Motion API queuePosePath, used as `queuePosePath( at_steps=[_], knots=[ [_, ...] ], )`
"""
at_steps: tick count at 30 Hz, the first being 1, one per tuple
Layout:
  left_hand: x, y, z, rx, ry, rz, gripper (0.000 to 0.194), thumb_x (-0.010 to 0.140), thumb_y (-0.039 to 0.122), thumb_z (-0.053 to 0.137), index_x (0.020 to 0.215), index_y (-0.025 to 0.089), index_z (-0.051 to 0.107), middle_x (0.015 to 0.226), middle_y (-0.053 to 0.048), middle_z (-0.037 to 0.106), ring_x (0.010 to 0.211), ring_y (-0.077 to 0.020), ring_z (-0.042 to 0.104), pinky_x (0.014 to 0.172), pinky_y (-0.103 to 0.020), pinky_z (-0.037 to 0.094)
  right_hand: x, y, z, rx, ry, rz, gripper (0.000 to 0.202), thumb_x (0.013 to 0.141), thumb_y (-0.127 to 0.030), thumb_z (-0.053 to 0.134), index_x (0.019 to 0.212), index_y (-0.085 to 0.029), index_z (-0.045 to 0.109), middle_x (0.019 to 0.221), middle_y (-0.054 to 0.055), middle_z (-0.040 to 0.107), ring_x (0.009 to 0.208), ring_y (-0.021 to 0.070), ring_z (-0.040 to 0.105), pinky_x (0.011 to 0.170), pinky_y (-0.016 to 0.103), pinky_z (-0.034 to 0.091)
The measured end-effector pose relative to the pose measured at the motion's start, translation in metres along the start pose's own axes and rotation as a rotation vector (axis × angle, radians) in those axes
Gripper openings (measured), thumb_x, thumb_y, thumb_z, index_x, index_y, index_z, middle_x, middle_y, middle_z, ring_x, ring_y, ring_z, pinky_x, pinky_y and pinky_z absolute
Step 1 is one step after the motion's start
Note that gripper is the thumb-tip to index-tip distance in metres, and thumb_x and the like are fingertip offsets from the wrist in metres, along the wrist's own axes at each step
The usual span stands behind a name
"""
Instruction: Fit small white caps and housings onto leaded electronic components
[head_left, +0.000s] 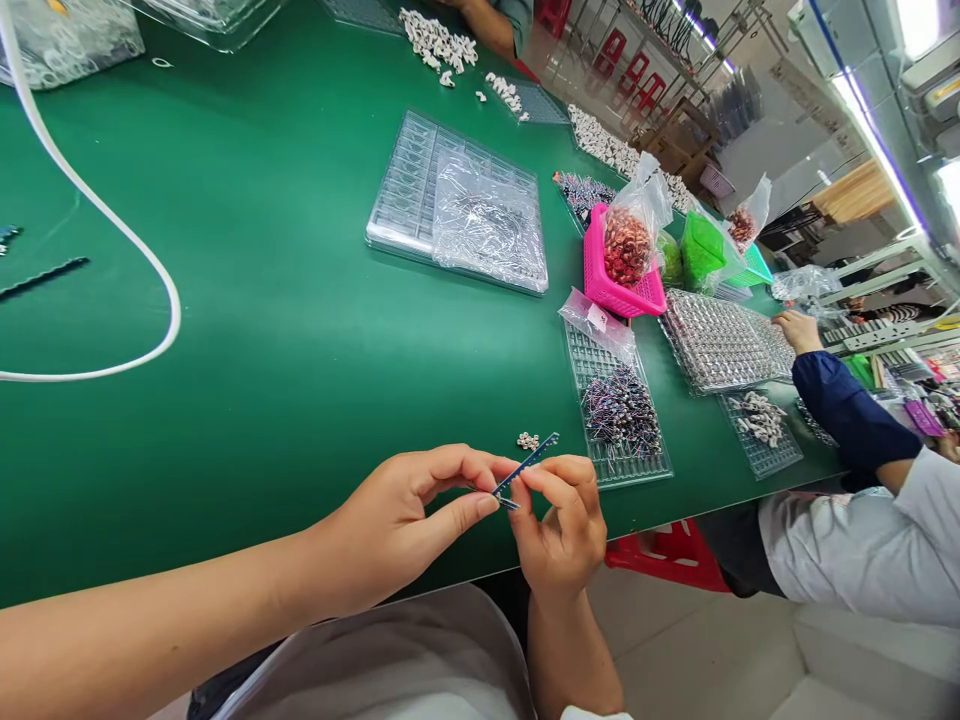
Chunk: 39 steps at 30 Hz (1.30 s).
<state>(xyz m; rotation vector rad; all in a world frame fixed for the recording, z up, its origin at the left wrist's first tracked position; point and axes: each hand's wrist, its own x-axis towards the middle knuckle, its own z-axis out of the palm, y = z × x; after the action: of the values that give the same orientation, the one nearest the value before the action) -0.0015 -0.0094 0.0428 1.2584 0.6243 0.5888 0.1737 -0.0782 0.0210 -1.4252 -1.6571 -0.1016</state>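
Note:
A thin blue strip [534, 459] with a notched edge, like a narrow circuit board, slants up to the right over the table's front edge. My left hand [420, 520] pinches its lower end between thumb and forefinger. Fingertips of my right hand [562, 520] are closed against the strip's side; what lies between them is too small to tell. A short dark piece [508, 503] pokes out between the two thumbs. Just behind the strip lies a little cluster of small pale round parts [528, 441]. To the right, a clear tray [589, 375] carries a heap of dark parts with thin wire leads [622, 410].
Stacked clear trays [405, 180] with a bagged bundle stand mid-table. Behind the wire parts is a pink basket [622, 292] with a bag of reddish parts. A co-worker's arm [847, 400] reaches in at right. A white cable [142, 250] loops at left.

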Motion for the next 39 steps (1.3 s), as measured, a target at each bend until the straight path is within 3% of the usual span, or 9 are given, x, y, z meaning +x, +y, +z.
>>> queuePosePath(
  at_steps=[5,12,19,24,39],
  knots=[
    [0.0014,0.0013,0.0005,-0.084,0.002,-0.033,0.012,0.092,0.028,0.061,0.084,0.02,0.063,0.101,-0.004,0.074,0.111,-0.0217,0.066,0.096,-0.03,0.051,-0.0004,0.0001,-0.0001,-0.04,-0.001,-0.049,0.027,0.085,-0.004,0.069,0.105,-0.021,0.065,0.09,0.004,0.064,0.084,0.0167,0.06,0.072,0.034,0.054],
    [0.0032,0.0011,-0.0015,-0.12,0.03,-0.117,0.02,0.091,0.038,0.064,0.086,0.019,0.063,0.101,-0.006,0.076,0.096,-0.0204,0.067,0.087,-0.032,0.052,-0.0004,0.0003,0.0002,-0.075,-0.012,-0.089,0.025,0.086,-0.005,0.067,0.105,-0.021,0.064,0.089,0.004,0.065,0.082,0.0168,0.061,0.072,0.035,0.054],
    [0.0079,0.0029,-0.0019,-0.198,0.095,-0.201,0.024,0.085,0.042,0.07,0.083,0.019,0.063,0.098,-0.005,0.077,0.096,-0.0209,0.067,0.089,-0.033,0.052,-0.003,0.0021,0.0007,0.171,-0.038,0.069,0.022,0.085,-0.005,0.066,0.1,-0.023,0.064,0.088,0.003,0.063,0.079,0.0157,0.06,0.067,0.033,0.053],
    [0.008,0.002,-0.0009,-0.097,0.108,-0.22,0.028,0.085,0.047,0.067,0.085,0.019,0.065,0.098,-0.006,0.076,0.095,-0.0232,0.067,0.086,-0.035,0.051,-0.0035,0.002,-0.0017,0.299,-0.054,0.178,0.019,0.087,-0.006,0.064,0.096,-0.023,0.065,0.086,0.001,0.061,0.079,0.0154,0.059,0.068,0.032,0.05],
    [0.0081,0.0018,-0.0014,-0.021,0.094,-0.189,0.028,0.087,0.046,0.064,0.088,0.018,0.067,0.097,-0.006,0.075,0.093,-0.0232,0.066,0.084,-0.034,0.05,-0.0019,0.0016,-0.002,0.33,-0.088,0.223,0.013,0.089,-0.011,0.062,0.094,-0.023,0.065,0.083,0.001,0.061,0.076,0.0156,0.059,0.065,0.032,0.051]
  ],
)
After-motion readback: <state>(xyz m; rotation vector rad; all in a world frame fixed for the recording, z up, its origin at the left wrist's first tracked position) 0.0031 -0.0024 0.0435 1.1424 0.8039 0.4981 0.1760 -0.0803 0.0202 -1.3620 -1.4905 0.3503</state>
